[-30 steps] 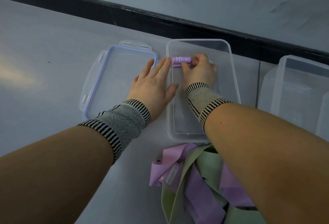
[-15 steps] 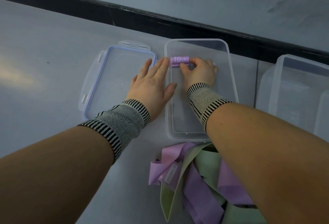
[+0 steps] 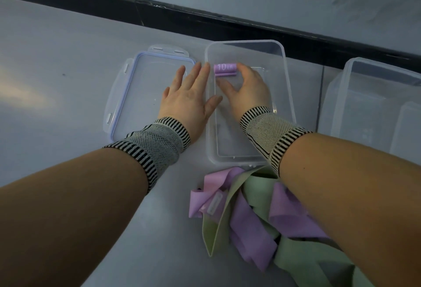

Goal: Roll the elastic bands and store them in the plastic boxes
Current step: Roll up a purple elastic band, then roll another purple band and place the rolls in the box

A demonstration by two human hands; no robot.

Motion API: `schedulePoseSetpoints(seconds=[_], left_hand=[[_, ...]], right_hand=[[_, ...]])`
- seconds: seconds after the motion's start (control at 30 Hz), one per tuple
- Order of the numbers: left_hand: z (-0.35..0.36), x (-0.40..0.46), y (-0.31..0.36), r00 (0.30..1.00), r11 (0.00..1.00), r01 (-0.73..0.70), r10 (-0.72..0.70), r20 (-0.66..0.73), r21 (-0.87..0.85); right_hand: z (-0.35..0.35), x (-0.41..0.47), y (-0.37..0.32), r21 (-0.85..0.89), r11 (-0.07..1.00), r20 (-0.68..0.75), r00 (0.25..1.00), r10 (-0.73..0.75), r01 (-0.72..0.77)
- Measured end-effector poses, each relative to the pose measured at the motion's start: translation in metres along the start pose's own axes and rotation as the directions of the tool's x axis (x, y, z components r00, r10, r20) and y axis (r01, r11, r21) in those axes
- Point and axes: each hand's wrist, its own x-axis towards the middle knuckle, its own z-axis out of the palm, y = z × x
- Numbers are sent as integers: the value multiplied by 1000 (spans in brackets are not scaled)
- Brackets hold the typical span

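Note:
A rolled purple elastic band (image 3: 224,69) marked "10 LB" lies on the floor of the open clear plastic box (image 3: 289,95), near its far left corner. My right hand (image 3: 248,90) is inside the box. Its fingertips touch the roll's right end and its thumb is spread away below the roll. My left hand (image 3: 189,99) lies flat with straight fingers against the outside of the box's left wall. A loose pile of purple and green bands (image 3: 248,218) lies just in front of the box, partly under my right forearm.
The box's lid (image 3: 145,86), clear with a blue seal, lies upside down left of the box under my left fingertips. More clear boxes (image 3: 369,104) stand at the right. A dark strip (image 3: 227,20) runs along the wall behind.
My right thumb has come off the purple roll and spread away, so the roll now rests on the box floor. My left hand has stayed in place.

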Motion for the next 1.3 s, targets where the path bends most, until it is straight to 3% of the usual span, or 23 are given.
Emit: schedulePoseSetpoints(seconds=[0.33, 0.6, 0.73, 0.87, 0.97, 1.1, 1.2, 1.3], left_hand=[[-4, -60, 23, 998, 994, -55, 52, -36, -95], [-6, -155, 40, 997, 994, -80, 80, 7, -79], [8, -198, 58, 994, 986, -105, 108, 13, -127], [45, -234, 54, 989, 996, -91, 91, 113, -6], [60, -245, 46, 977, 999, -25, 19, 215, 26], [63, -239, 46, 970, 998, -32, 18, 241, 54], [63, -237, 52, 976, 998, -57, 60, 212, -20], [57, -246, 64, 962, 997, -29, 48, 269, -73]], right_hand=[[-59, -70, 9, 72, 997, -7, 1000, -22, 22], [-130, -181, 22, 84, 996, -6, 999, 39, -39], [-144, -244, 52, -89, 994, 23, 998, 62, -60], [-119, -280, 84, -158, 986, 76, 995, 65, -53], [-92, -283, 94, -202, 979, 115, 993, 35, -11], [-74, -267, 100, -435, 900, 209, 975, 74, 25], [-77, -260, 107, -457, 888, 122, 984, 127, -58], [-91, -267, 118, -415, 898, -18, 988, 151, -145]])
